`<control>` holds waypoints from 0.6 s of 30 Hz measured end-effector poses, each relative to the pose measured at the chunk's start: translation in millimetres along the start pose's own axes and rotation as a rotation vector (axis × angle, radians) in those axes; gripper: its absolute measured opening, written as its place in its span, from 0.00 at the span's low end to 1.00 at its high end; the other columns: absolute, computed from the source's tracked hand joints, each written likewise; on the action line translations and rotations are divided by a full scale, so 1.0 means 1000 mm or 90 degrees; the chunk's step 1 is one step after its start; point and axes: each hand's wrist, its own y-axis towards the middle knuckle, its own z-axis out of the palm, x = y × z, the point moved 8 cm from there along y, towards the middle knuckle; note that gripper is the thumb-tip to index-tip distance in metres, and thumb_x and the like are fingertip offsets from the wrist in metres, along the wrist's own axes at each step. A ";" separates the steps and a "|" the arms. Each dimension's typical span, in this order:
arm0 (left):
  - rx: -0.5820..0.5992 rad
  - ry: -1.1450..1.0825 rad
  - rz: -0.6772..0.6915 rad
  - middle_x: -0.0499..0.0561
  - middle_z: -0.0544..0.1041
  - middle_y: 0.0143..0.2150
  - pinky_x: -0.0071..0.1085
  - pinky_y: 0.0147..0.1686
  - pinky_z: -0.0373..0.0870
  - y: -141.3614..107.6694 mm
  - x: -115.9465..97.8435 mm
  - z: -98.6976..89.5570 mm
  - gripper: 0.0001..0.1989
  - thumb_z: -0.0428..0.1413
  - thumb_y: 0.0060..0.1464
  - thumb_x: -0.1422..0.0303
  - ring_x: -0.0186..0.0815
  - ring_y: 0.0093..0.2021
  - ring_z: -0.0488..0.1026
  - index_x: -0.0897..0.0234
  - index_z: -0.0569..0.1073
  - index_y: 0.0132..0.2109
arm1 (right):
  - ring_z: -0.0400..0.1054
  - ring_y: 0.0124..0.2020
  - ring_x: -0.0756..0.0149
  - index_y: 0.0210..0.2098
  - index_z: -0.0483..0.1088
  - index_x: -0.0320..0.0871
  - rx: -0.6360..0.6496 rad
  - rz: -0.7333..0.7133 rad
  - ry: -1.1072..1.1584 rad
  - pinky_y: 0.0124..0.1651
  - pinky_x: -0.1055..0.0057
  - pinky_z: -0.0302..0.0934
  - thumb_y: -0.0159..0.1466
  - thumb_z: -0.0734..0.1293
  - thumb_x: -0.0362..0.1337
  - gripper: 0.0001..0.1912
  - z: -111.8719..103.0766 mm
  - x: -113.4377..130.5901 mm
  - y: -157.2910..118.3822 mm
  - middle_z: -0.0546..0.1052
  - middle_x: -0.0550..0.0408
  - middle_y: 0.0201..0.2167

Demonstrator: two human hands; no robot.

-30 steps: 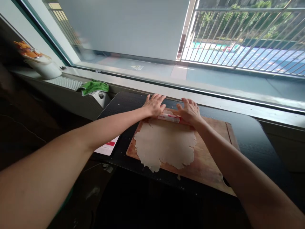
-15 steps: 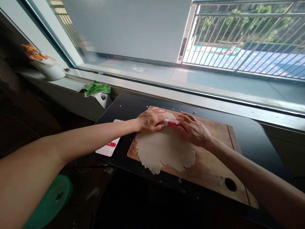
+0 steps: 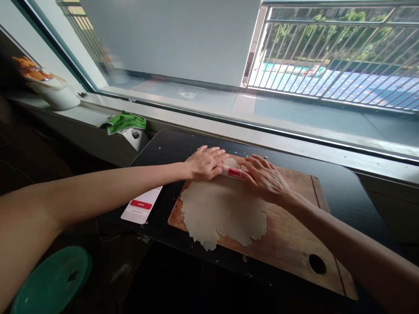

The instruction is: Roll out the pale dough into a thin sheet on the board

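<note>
A thin, ragged-edged sheet of dough (image 3: 225,213) is spread over a wooden cutting board (image 3: 294,235). Across its far part lies a short red-and-white cylinder (image 3: 234,172), used like a rolling pin. My left hand (image 3: 206,163) rests on the cylinder's left end, fingers stretched out and palm down. On the right end lies my right hand (image 3: 266,178), its fingers extended forward and its thumb alongside the cylinder. Both palms hide the cylinder's ends; only its middle shows. At the near side, the dough hangs slightly past the board's edge.
The board lies on a black table (image 3: 347,192) by a large window. A phone (image 3: 141,205) with a lit screen is under my left forearm. A green cloth (image 3: 126,122) and a white pot (image 3: 55,93) sit at the left. Below is a green plastic stool or basin (image 3: 52,279).
Both hands stay on the cylinder, and the left hand's fingers have straightened out more. The view has shifted slightly, so the board and phone appear a little lower and further left.
</note>
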 end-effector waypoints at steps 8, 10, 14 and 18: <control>-0.068 0.002 -0.185 0.56 0.56 0.74 0.54 0.69 0.42 0.059 0.044 -0.016 0.28 0.36 0.71 0.58 0.46 0.74 0.48 0.63 0.61 0.70 | 0.57 0.65 0.48 0.61 0.67 0.43 -0.029 0.231 0.021 0.62 0.47 0.56 0.72 0.50 0.46 0.26 -0.008 -0.057 0.050 0.68 0.41 0.63; -0.034 -0.009 -0.187 0.55 0.55 0.75 0.55 0.69 0.43 0.055 0.043 -0.013 0.29 0.35 0.70 0.56 0.46 0.74 0.47 0.62 0.59 0.71 | 0.59 0.64 0.49 0.59 0.68 0.44 -0.018 0.211 0.021 0.60 0.49 0.58 0.73 0.50 0.47 0.26 -0.006 -0.051 0.044 0.69 0.42 0.63; 0.042 -0.021 -0.100 0.53 0.57 0.74 0.52 0.69 0.44 0.024 0.025 0.002 0.31 0.36 0.69 0.51 0.46 0.73 0.49 0.57 0.58 0.71 | 0.58 0.64 0.52 0.55 0.71 0.48 -0.006 0.043 0.003 0.61 0.52 0.56 0.73 0.49 0.51 0.26 0.000 -0.012 0.014 0.71 0.46 0.60; -0.001 -0.019 -0.144 0.53 0.57 0.74 0.53 0.70 0.42 0.037 0.037 -0.004 0.31 0.36 0.68 0.50 0.46 0.74 0.48 0.58 0.60 0.70 | 0.56 0.65 0.48 0.58 0.70 0.45 -0.072 0.082 0.010 0.63 0.48 0.54 0.72 0.50 0.52 0.28 -0.005 -0.030 0.029 0.71 0.43 0.60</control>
